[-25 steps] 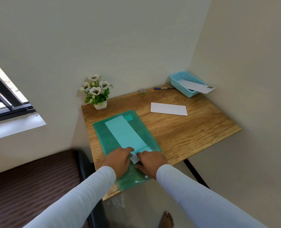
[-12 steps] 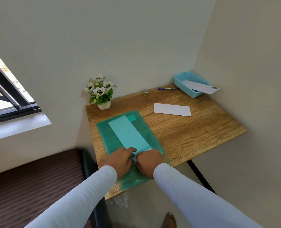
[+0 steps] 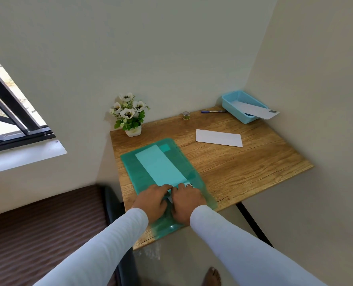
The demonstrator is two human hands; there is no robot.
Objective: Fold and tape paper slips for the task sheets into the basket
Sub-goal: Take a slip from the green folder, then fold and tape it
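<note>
A green see-through folder lies on the near left of the wooden table. A long paper slip shows through it, and its white near end pokes out between my hands. My left hand and my right hand meet at that end, fingers closed on the slip and resting on the folder. A second white slip lies flat mid-table. The blue basket sits in the far right corner with another slip leaning out over its rim. A small tape roll stands at the back edge.
A blue pen lies beside the basket. A white pot of flowers stands at the far left corner. Walls close the table at the back and right. An open window is at the left, and a dark chair is below the table's left edge.
My hands stayed together at the slip's near end and shifted slightly. Less of the white end shows between them. The camera moved a little.
</note>
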